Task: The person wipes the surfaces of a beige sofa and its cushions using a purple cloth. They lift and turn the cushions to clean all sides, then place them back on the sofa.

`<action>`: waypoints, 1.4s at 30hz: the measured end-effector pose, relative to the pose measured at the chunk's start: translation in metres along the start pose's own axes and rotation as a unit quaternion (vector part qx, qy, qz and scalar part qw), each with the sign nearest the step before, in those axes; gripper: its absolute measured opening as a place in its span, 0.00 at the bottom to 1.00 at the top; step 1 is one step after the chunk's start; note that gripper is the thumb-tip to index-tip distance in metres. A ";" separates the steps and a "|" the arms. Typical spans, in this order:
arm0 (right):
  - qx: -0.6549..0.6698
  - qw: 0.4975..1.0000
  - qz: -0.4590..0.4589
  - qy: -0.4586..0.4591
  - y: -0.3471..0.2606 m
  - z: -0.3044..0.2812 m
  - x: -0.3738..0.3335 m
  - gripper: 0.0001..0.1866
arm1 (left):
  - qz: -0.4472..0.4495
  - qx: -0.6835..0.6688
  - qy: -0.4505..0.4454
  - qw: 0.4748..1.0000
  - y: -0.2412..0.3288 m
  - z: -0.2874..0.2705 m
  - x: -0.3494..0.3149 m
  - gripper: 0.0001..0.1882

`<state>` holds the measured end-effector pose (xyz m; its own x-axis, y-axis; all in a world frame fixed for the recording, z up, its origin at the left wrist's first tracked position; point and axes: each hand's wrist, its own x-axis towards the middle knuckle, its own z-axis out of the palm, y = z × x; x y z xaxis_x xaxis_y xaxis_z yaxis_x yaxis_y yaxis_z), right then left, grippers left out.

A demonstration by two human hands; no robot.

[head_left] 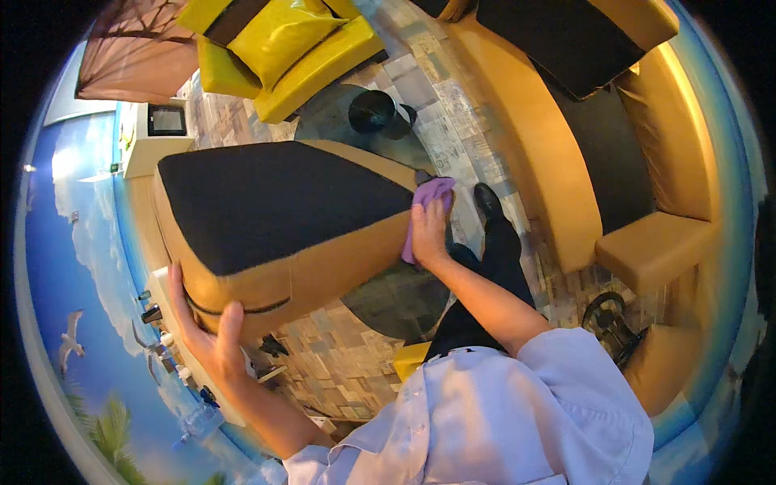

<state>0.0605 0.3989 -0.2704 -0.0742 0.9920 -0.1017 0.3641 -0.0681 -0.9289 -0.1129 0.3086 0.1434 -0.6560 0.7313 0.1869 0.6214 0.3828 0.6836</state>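
Observation:
A large seat cushion (275, 218), tan on the sides with a black top, is tilted up in front of me. My left hand (202, 327) grips its near left corner, thumb on the tan side. My right hand (427, 230) presses a purple cloth (428, 198) against the cushion's right tan side. My black trouser leg and shoe (489, 202) show just right of the cloth.
A round glass table (356, 129) with a black pot (372, 109) stands behind the cushion. A yellow armchair (283, 48) is at the top, a tan sofa (566, 137) with black seats curves along the right. A white shelf with small bottles (174, 356) lies lower left.

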 end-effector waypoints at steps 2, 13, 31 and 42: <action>0.013 0.999 0.045 -0.028 0.028 -0.001 0.020 0.27 | 0.012 0.035 0.009 0.999 -0.017 -0.010 -0.010 0.54; -0.088 0.931 0.217 -0.281 0.099 0.015 0.112 0.35 | -0.097 0.006 -0.002 0.995 -0.045 -0.051 -0.007 0.72; 0.097 0.852 0.184 -0.480 0.094 0.278 0.233 0.24 | -0.475 -0.033 0.070 0.876 -0.066 -0.029 0.001 0.77; 0.083 0.866 -0.118 -0.479 -0.010 0.340 0.262 0.26 | -0.443 0.048 0.057 0.893 -0.040 -0.017 -0.014 0.74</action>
<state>-0.2786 0.6232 -0.4085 -0.8930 0.4435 -0.0760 0.1005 0.0320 -0.9944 -0.1357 0.2734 0.1252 -0.9443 0.0573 -0.3241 -0.1335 0.8333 0.5364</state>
